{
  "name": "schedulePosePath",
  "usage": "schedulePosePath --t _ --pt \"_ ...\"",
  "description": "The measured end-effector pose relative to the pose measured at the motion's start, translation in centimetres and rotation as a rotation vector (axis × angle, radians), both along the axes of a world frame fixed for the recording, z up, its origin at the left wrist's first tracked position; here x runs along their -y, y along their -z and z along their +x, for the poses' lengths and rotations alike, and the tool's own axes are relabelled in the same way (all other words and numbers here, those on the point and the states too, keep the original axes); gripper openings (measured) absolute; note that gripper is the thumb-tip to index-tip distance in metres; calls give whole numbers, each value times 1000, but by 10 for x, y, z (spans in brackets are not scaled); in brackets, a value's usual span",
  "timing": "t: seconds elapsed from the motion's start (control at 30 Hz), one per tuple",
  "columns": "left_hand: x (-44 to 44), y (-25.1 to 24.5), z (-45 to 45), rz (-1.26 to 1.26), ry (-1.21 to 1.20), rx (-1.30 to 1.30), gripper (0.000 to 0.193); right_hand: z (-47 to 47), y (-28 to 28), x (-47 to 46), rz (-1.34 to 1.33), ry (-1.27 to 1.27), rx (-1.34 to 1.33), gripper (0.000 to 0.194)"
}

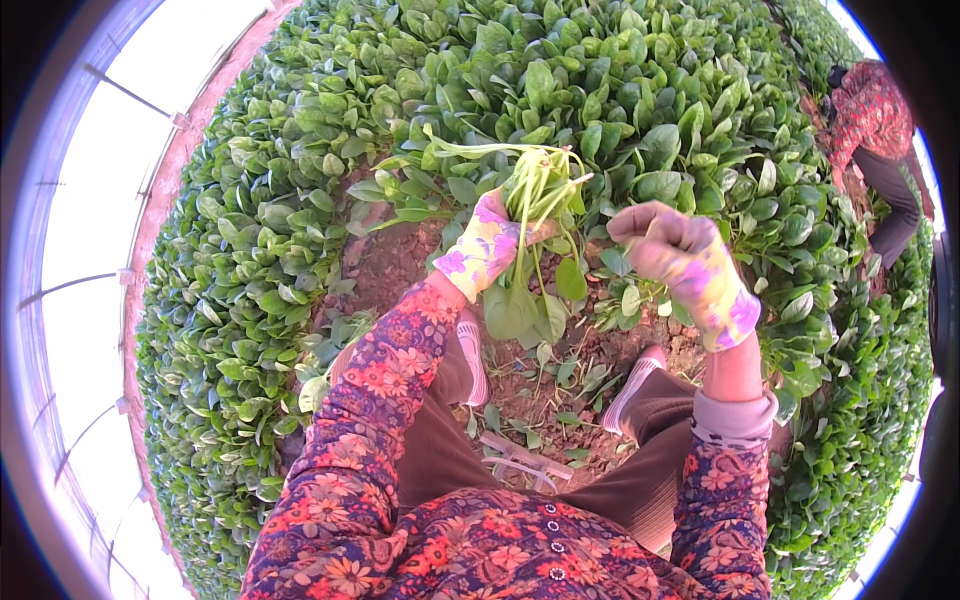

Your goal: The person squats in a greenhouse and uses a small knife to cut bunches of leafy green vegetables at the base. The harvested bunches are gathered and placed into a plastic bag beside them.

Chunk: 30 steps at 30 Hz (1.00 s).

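Observation:
My left hand, in a yellow glove with a purple flower print, is closed around a bunch of leafy green plants, likely spinach. The stems and cut root ends point up and away from me, while broad leaves hang below the hand. To the right, apart from the bunch, my right hand is raised in a matching glove, with its fingers curled. The fingertips are partly hidden, so whether something small is between them cannot be told.
Dense rows of leafy plants surround a patch of bare soil with loose leaves. Pale plastic strips lie between my legs. A co-worker bends over the plants at far right. Curved greenhouse framing stands at left.

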<state>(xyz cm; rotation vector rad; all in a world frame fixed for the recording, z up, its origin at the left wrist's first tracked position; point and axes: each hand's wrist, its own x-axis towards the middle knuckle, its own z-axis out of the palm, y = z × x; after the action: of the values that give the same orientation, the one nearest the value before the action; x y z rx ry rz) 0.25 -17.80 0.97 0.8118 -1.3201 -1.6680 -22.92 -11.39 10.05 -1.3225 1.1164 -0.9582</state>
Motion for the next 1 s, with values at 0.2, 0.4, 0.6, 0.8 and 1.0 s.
schedulePosePath --t 0.2,0.4,0.6,0.8,1.0 --pt "-7 -11 -13 -17 -73 17 49 14 36 6 -420 282 -245 56" --pt "-33 -6 -64 -162 -266 360 58 56 47 15 -284 469 423 68" --pt "-42 -15 -93 -359 -237 877 61 55 40 25 -165 796 349 53" --pt "-48 -19 -94 -686 -196 974 34 33 50 22 -217 765 11 42" --pt "-55 -72 -100 -686 -134 1128 18 -13 28 36 -319 819 -344 46"
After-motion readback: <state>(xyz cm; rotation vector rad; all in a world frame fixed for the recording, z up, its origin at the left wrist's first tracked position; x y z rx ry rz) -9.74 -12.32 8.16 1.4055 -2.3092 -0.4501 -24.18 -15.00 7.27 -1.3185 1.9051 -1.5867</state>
